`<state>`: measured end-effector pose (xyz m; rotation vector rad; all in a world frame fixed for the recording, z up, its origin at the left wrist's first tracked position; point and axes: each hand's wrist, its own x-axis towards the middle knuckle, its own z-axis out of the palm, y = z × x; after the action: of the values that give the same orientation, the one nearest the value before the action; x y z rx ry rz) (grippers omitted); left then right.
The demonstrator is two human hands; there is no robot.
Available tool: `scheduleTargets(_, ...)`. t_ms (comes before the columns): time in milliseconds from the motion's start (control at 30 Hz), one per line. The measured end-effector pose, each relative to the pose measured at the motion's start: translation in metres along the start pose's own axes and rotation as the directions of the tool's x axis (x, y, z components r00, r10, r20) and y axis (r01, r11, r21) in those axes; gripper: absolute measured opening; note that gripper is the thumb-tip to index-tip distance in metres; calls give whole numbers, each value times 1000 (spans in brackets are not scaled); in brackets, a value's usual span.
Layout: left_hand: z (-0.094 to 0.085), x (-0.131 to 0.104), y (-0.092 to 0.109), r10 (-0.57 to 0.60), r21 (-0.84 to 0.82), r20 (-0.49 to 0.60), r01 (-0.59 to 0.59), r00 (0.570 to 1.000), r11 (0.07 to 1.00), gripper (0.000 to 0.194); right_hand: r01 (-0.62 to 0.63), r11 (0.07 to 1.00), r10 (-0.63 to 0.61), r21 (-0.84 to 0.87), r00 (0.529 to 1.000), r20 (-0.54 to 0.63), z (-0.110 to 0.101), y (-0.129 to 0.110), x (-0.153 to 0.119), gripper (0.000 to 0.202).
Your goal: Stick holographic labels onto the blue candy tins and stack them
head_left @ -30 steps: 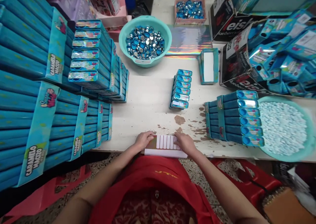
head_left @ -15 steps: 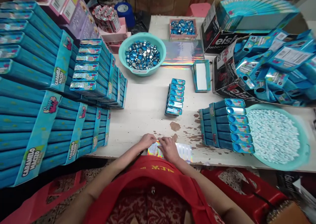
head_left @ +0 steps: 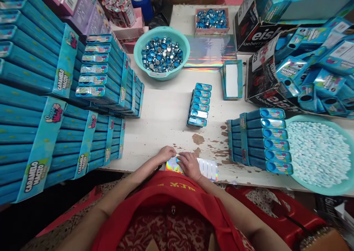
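A shiny holographic sticker sheet lies at the table's near edge, rainbow-coloured on the left and with pale strips on the right. At its upper left corner my left hand is closed in a pinch. My right hand rests over the sheet's middle, its fingers bent and pressed together at the top edge, close to the left fingertips. Any single sticker between the fingers is too small to make out. Beyond the hands stands a short row of blue candy tins with round blue recesses in their ends.
Stacked blue cartons fill the left side. A turquoise basin holds metal caps; another basin holds pale candies. Banded tins stand at the right, before a black carton of blue packs. An open small box sits further back.
The camera view has shifted slightly, so the far things sit higher and the right-hand things further right. Both hands stay at the sticker sheet with only small finger movement.
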<state>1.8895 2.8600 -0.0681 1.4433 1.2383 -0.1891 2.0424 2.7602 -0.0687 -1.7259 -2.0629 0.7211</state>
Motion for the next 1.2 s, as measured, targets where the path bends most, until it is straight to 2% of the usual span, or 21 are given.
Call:
scheduleTargets(67,0,0,1,6,2,1,-6,1000,1000,21,-95,990,100,108,994,-45,-1,-2,4,15)
scheduleTargets(167,0,0,3,12,11,7,-12,1000,1000,21,-220,945,239,241,970,-49,-6,-7,12,9)
scheduleTargets(300,-2,-3,8,9,46,10,-9,1000,999,21,-274,870,298,409,955,6,-17,-17,16,10)
scheduleTargets(433,-3,-7,12,4,86,12,-5,1000,996,21,-367,670,424,645,903,73,-32,-24,17,15)
scheduleTargets(500,-5,-11,16,-13,148,6,12,1000,989,21,-357,538,499,764,865,53,-43,-27,20,17)
scheduleTargets(567,-9,-16,23,24,181,-74,-11,997,983,21,-309,414,569,856,822,22,-55,-30,26,20)
scheduleTargets(600,-11,-19,27,76,138,-132,-58,988,989,22,-282,363,598,888,802,10,-62,-31,30,22)
scheduleTargets(667,-17,-23,41,217,-89,-212,-240,953,967,28,-240,300,627,923,779,-1,-74,-33,38,24)
scheduleTargets(733,-22,-25,57,345,-366,-184,-390,920,845,34,-210,284,638,936,770,-21,-82,-33,46,25)
scheduleTargets(767,-25,-25,65,376,-460,-133,-394,917,796,36,-194,286,648,938,761,-40,-86,-32,50,25)
scheduleTargets(833,-29,-22,81,354,-526,-43,-322,934,787,34,-158,300,681,941,726,-96,-89,-29,60,25)
scheduleTargets(933,-41,-8,100,269,-473,-53,-262,962,841,28,-118,350,736,929,648,-195,-92,-23,78,25)
scheduleTargets(1033,-63,11,118,331,-360,-95,-343,939,868,22,-125,430,773,894,563,-293,-96,-16,100,26)
scheduleTargets(1133,-86,30,137,391,-251,-95,-402,915,880,15,-192,530,791,826,462,-400,-102,-6,121,25)
scheduleTargets(1200,-97,42,149,429,-137,-95,-439,898,888,11,-234,556,804,798,396,-444,-106,1,132,23)
